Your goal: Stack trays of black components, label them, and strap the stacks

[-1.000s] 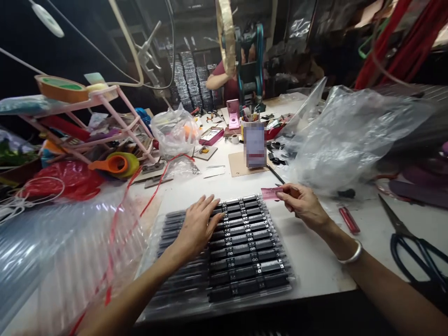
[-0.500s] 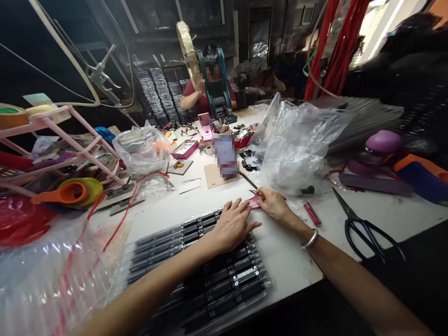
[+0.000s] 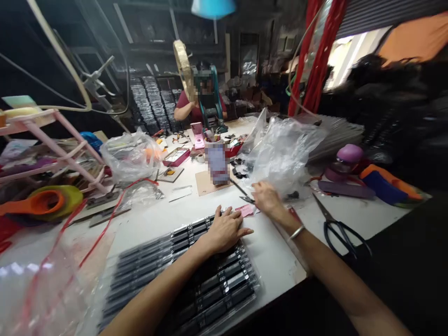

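My left hand (image 3: 227,231) lies flat with fingers stretched over the upper right corner of a clear plastic tray (image 3: 257,287). Rows of black comb-like pieces (image 3: 182,245) fill the tray. By its fingertips is a small pink paper slip (image 3: 246,210), lying at the tray's far edge. My right hand (image 3: 268,199), with a bracelet at the wrist, is raised a little beyond the slip and blurred. Its fingers are near a thin dark tool (image 3: 248,199) on the table; whether they hold anything is not clear. A red object (image 3: 294,213) shows partly behind the right forearm.
Black-handled scissors (image 3: 338,228) lie at the right. Crumpled clear plastic bags (image 3: 283,154) stand beyond my right hand. A phone (image 3: 217,163) stands upright mid-table. Across the table sits a person (image 3: 184,107) behind a tape dispenser. A pink rack (image 3: 66,144) stands left.
My right hand has come off the pink slip and moved slightly away from me, toward the dark tool. The left hand stays on the tray. The whole view has shifted with my head.
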The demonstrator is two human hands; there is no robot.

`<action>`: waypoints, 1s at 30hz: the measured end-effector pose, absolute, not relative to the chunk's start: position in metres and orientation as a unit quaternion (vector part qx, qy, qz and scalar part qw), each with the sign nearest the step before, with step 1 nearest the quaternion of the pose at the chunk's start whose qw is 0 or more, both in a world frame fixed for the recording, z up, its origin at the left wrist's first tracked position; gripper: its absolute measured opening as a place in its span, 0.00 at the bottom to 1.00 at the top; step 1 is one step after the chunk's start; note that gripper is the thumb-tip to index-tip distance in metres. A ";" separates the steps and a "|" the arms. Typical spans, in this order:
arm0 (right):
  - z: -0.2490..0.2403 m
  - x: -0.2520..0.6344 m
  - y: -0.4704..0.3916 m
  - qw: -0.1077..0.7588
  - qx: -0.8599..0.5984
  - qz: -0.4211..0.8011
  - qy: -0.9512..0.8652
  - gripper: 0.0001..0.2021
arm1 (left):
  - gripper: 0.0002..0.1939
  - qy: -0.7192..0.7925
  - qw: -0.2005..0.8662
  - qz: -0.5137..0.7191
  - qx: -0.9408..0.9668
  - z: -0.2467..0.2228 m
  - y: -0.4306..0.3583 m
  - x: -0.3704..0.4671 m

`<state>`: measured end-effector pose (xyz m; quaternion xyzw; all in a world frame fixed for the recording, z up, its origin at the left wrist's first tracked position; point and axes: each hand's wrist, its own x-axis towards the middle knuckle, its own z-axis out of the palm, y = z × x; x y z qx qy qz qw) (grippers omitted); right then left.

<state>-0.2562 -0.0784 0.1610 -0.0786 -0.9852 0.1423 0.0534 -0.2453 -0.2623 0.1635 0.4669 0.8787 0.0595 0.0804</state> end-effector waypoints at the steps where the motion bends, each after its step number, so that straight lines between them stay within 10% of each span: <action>1: 0.164 -0.261 -0.086 0.035 -0.074 0.134 -0.988 0.13 | 0.26 0.880 0.078 0.055 0.465 0.164 -0.262 -0.244; 20: 0.160 -0.246 -0.077 -0.073 -0.105 0.413 -0.902 0.05 | 0.25 0.892 0.049 0.004 0.448 0.161 -0.262 -0.246; 30: 0.140 -0.238 -0.065 0.042 -0.062 0.650 -0.757 0.16 | 0.30 0.867 0.133 0.061 0.476 0.167 -0.269 -0.251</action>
